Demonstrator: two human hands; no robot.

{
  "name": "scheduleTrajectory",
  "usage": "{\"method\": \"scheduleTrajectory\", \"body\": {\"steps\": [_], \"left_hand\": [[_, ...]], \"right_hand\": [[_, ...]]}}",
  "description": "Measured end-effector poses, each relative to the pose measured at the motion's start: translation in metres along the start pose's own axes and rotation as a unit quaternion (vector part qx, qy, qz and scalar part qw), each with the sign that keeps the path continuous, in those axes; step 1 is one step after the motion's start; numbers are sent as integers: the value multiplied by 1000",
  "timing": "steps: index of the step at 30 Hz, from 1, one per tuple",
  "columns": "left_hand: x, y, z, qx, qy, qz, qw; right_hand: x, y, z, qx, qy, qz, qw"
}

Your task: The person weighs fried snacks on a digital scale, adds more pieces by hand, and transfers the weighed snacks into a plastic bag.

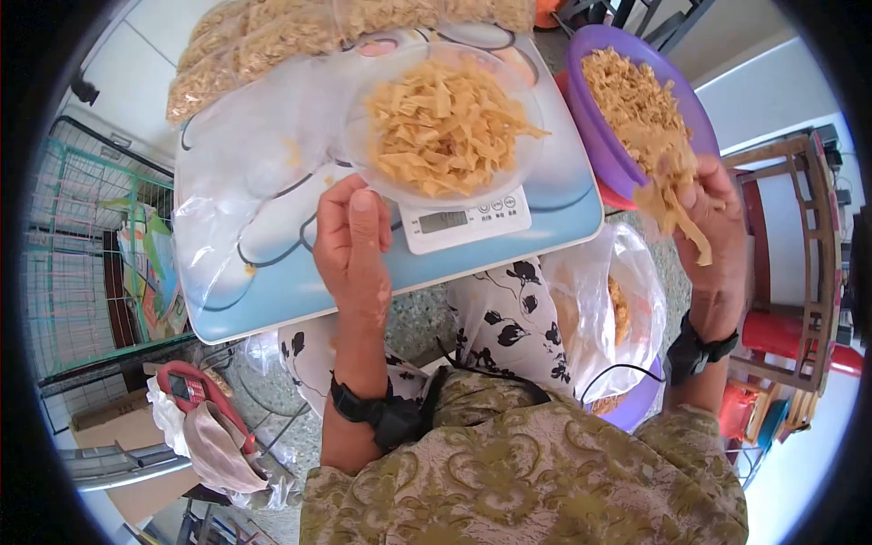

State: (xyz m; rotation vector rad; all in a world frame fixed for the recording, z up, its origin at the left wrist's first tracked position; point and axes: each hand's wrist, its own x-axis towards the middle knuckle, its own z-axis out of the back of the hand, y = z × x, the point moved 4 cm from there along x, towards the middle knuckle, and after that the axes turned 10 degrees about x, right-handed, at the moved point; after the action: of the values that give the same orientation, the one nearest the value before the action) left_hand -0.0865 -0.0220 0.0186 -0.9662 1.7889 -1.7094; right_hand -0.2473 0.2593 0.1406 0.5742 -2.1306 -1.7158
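A clear bowl point(352, 127) heaped with dry yellowish strips point(445, 127) sits on a white digital scale point(468, 222), whose display is lit but too small to read surely. Just left of the scale, my left hand point(354, 241) has its fingers curled in and its thumb on top, near the bowl's lower left rim; nothing shows in it. At the right, my right hand point(713, 209) grips a bunch of strips point(670, 209) by the front edge of a purple basin point(586, 123), which holds more of them.
Filled clear bags point(300, 45) lie along the back of the blue-and-white table point(300, 304). An open plastic bag point(581, 300) with strips stands below the table's right edge. A wire cage point(73, 245) is at left, a red basket point(222, 391) with a phone lower left, wooden furniture point(808, 245) at right.
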Motion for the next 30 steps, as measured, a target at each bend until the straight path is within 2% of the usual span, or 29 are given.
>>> {"method": "scheduleTrajectory", "body": {"steps": [2, 4, 5, 7, 11, 13, 14, 16, 17, 19, 23, 25, 30], "left_hand": [[1, 0, 2, 1, 10, -11, 1000], [0, 0, 0, 0, 16, -6, 1000], [0, -1, 0, 0, 13, -8, 1000], [-1, 0, 0, -5, 15, -2, 1000], [0, 3, 0, -19, 24, -7, 1000], [0, 2, 0, -23, 31, -8, 999], [0, 2, 0, -22, 30, -6, 999], [-1, 1, 0, -32, 31, -6, 999], [-1, 0, 0, -31, 31, -4, 999], [-1, -2, -1, -15, 33, -6, 999], [-1, -1, -1, -6, 30, 6, 1000], [0, -1, -1, -4, 30, -1, 1000], [0, -1, -1, 5, 25, -4, 1000]], "right_hand": [[22, 9, -33, -8, 31, 33, 999], [39, 18, -59, -93, 71, 119, 986], [45, 22, -70, -92, 74, 121, 986], [55, 27, -94, -223, 121, 142, 957], [69, 12, -120, -261, 109, 165, 945], [67, 12, -135, -323, 162, 275, 891], [67, 11, -140, -323, 163, 273, 892], [62, 18, -153, -446, 152, 366, 803], [62, 19, -156, -446, 152, 363, 804], [62, 18, -162, -515, 159, 387, 748], [65, 13, -167, -502, 167, 366, 766], [63, 10, -169, -484, 190, 392, 759], [64, 3, -172, -502, 223, 377, 746]]}}
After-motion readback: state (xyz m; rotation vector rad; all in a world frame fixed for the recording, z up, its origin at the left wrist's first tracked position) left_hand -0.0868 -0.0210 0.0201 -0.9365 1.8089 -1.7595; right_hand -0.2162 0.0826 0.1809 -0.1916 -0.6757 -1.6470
